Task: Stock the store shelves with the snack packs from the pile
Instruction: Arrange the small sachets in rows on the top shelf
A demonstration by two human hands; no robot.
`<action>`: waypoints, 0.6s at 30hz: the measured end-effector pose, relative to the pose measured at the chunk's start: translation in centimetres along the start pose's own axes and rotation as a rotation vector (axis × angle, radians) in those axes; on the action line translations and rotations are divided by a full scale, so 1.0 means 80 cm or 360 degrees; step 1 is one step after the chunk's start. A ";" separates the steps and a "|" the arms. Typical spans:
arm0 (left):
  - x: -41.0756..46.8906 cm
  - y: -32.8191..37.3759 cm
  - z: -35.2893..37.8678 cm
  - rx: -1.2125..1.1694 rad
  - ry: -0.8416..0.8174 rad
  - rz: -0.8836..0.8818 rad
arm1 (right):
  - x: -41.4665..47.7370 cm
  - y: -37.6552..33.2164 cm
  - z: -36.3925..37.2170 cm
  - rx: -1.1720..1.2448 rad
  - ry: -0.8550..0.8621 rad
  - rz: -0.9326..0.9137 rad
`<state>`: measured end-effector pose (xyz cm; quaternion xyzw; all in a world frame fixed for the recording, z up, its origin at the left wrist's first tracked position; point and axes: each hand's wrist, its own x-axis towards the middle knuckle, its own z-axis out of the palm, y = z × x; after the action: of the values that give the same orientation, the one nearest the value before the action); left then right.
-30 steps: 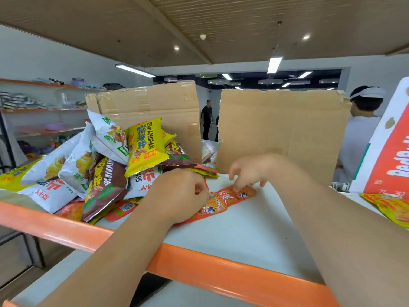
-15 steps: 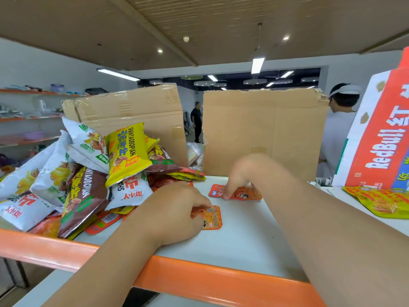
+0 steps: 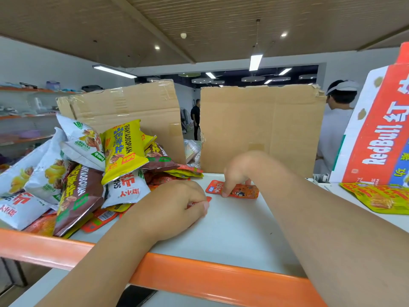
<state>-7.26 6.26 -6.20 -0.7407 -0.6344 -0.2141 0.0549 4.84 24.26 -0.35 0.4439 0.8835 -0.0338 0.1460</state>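
The left hand [image 3: 174,207] rests on the white shelf [image 3: 232,231] at the near right edge of the pile [image 3: 93,165], its fingers curled round a small red pack [image 3: 208,198] of which only a corner shows. The right hand [image 3: 235,171] points its bent fingers down onto an orange pack [image 3: 242,192] lying flat just before the cardboard panel [image 3: 261,129]; whether the thumb pinches it I cannot tell. Bare shelf runs from both hands forward to the orange rail [image 3: 199,275] and right toward the RedBull box [image 3: 376,140].

Orange shelf edge [image 3: 199,273]; yellow pack [image 3: 120,149]; red pack [image 3: 239,191]
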 end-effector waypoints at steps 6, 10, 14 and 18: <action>-0.004 -0.004 0.002 0.0247 -0.0007 -0.0296 | 0.006 -0.002 0.000 -0.0037 -0.0047 -0.0027; -0.006 -0.002 0.002 0.0252 -0.0039 -0.0364 | 0.003 0.000 -0.001 -0.0049 -0.0067 -0.0027; -0.006 -0.005 0.000 0.0093 -0.0036 -0.0392 | 0.003 0.000 0.000 -0.0008 -0.0077 -0.0029; -0.007 -0.004 -0.002 -0.0059 -0.0026 -0.0428 | 0.007 0.000 0.001 0.0063 -0.0106 -0.0038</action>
<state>-7.64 5.73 -6.34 -0.6517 -0.7243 -0.2250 0.0069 4.53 24.66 -0.59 0.4348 0.8825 -0.0678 0.1661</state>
